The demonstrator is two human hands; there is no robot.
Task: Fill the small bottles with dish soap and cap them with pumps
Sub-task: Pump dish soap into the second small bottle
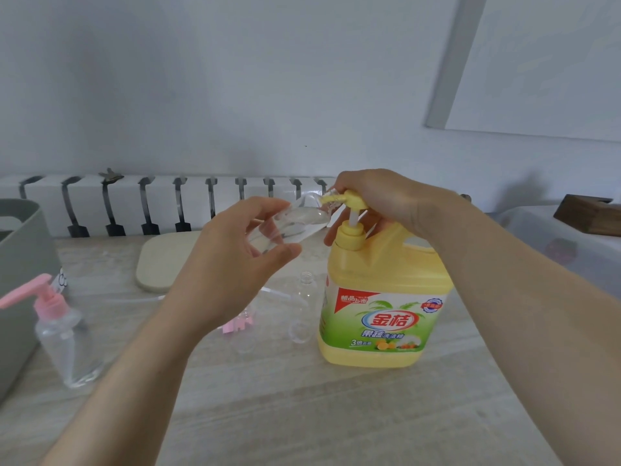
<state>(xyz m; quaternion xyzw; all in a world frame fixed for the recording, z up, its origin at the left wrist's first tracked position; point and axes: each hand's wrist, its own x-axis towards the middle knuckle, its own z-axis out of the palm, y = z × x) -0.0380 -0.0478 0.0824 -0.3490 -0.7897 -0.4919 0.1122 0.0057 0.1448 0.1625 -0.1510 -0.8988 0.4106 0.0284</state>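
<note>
Right now, on my feed, the left hand [235, 264] holds a small clear bottle [295, 223] up off the table. The bottle is tipped almost onto its side, with the thumb under it and the fingers curled over its smooth, rounded plastic wall. Its open mouth meets the spout of the yellow pump head [339, 200] on the big dish soap jug [383, 314]. The right hand [379, 203] sits on top of that pump head, fingers curled down round it. A short white stem shows between the head and the yellow collar. I can't tell how much soap is in the held bottle, as it's see-through and blurred.

The jug is squat, opaque yellow plastic with a moulded handle and a glossy green and white label. It stands on the pale wood-grain table [302, 415]. Just left of it stands an uncapped clear bottle [306, 287], and a second clear bottle [300, 332] seems to lie nearer me. A loose pink pump [237, 326] lies beside them, partly behind the left wrist. Far left stands a capped bottle [67, 344] wearing a pink pump with a long flat spout, close to a matte grey bin [20, 264]. A beige board [161, 260] with rounded corners lies near the back, in front of a white radiator [151, 203]
</note>
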